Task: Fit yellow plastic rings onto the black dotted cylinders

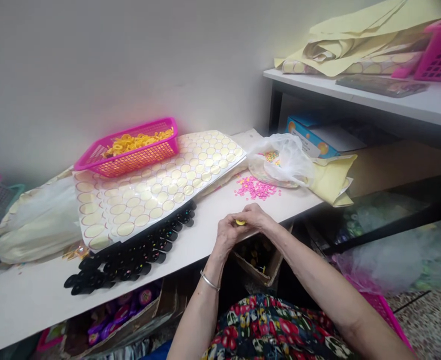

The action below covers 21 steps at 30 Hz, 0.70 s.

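Note:
My left hand (226,234) and my right hand (255,216) meet at the front edge of the white table, fingers curled together. A small yellow plastic piece (240,222) shows between them; its exact kind is mostly hidden by the fingers. Just beyond my hands lies a scattered pile of tiny pink pieces (257,187). A clear plastic bag (286,160) with small multicoloured pieces stands open behind that pile. To the left, rows of black round-ended pieces (130,255) with small coloured dots lie along the table.
A pink basket (130,162) of yellow ring-like pieces rests on sheets of round stickers (171,187). A raised shelf (378,97) stands at the right, with a blue box (310,136) beneath it. Below the table edge are an open carton (260,265) and purple packets (121,315).

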Tool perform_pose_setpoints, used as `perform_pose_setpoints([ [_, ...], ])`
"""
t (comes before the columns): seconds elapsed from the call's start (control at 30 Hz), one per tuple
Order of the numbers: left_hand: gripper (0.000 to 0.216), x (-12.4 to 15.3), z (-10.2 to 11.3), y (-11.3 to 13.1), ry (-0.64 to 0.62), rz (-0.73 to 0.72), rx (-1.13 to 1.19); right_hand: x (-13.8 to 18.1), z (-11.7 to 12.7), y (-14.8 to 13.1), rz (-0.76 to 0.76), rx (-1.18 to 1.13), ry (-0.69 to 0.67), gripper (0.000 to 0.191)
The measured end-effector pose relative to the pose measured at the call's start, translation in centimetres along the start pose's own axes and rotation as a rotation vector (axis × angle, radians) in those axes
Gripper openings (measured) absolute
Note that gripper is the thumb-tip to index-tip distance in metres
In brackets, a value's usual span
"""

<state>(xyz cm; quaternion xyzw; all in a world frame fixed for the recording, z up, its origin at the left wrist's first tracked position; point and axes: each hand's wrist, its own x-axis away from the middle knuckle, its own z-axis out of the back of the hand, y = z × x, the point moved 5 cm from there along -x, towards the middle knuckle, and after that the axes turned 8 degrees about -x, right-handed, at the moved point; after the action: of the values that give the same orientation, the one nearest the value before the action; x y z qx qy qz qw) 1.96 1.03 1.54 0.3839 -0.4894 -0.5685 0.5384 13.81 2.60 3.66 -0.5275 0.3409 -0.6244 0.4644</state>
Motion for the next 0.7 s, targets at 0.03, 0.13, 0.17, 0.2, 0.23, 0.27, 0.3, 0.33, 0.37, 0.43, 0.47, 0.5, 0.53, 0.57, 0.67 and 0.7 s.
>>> perform_pose_setpoints([
  [0.03, 0.039, -0.1, 0.1, -0.1, -0.008, 0.008, 0.004, -0.1, 0.0, 0.1, 0.000, 0.015, -0.012, 0.031],
  [0.13, 0.042, -0.1, 0.2, 0.5, -0.096, 0.034, 0.029, -0.1, 0.1, 0.4, -0.036, -0.050, -0.033, 0.031],
  [0.17, 0.042, -0.1, 0.2, 0.8, -0.133, 0.035, 0.043, 0.0, 0.1, 0.5, -0.052, -0.095, -0.036, 0.030],
  [0.2, 0.040, 0.0, 0.2, 1.2, -0.163, 0.031, 0.056, 0.0, 0.0, 0.5, -0.067, -0.142, -0.041, 0.029],
  [0.23, 0.037, 0.0, 0.3, 1.5, -0.180, 0.023, 0.065, 0.0, -0.1, 0.6, -0.081, -0.184, -0.048, 0.029],
  [0.27, 0.034, 0.1, 0.3, 1.6, -0.182, 0.016, 0.073, 0.0, -0.2, 0.6, -0.090, -0.214, -0.057, 0.029],
  [0.3, 0.032, 0.1, 0.3, 1.6, -0.174, 0.013, 0.081, 0.0, -0.3, 0.7, -0.100, -0.233, -0.062, 0.028],
  [0.33, 0.031, 0.1, 0.3, 1.5, -0.164, 0.014, 0.087, 0.0, -0.3, 0.7, -0.112, -0.240, -0.064, 0.028],
  [0.37, 0.030, 0.0, 0.2, 1.2, -0.153, 0.017, 0.092, -0.1, -0.4, 0.7, -0.124, -0.236, -0.063, 0.027],
  [0.43, 0.030, 0.0, 0.0, 0.7, -0.140, 0.019, 0.092, -0.1, -0.4, 0.6, -0.148, -0.210, -0.065, 0.026],
  [0.47, 0.030, -0.1, 0.0, 0.4, -0.131, 0.019, 0.085, -0.1, -0.4, 0.5, -0.155, -0.199, -0.068, 0.025],
  [0.5, 0.030, -0.1, -0.1, 0.2, -0.120, 0.018, 0.072, -0.1, -0.4, 0.3, -0.157, -0.195, -0.074, 0.024],
  [0.53, 0.030, -0.2, 0.0, 0.1, -0.104, 0.017, 0.059, -0.2, -0.4, 0.2, -0.154, -0.201, -0.080, 0.024],
  [0.57, 0.031, -0.2, 0.0, 0.1, -0.092, 0.015, 0.051, -0.3, -0.4, 0.1, -0.151, -0.215, -0.087, 0.024],
  [0.67, 0.032, -0.1, 0.0, 0.2, -0.113, -0.004, 0.040, -0.4, -0.5, 0.2, -0.170, -0.247, -0.081, 0.025],
  [0.7, 0.032, -0.1, 0.0, 0.2, -0.138, -0.017, 0.038, -0.5, -0.6, 0.3, -0.173, -0.248, -0.064, 0.025],
])
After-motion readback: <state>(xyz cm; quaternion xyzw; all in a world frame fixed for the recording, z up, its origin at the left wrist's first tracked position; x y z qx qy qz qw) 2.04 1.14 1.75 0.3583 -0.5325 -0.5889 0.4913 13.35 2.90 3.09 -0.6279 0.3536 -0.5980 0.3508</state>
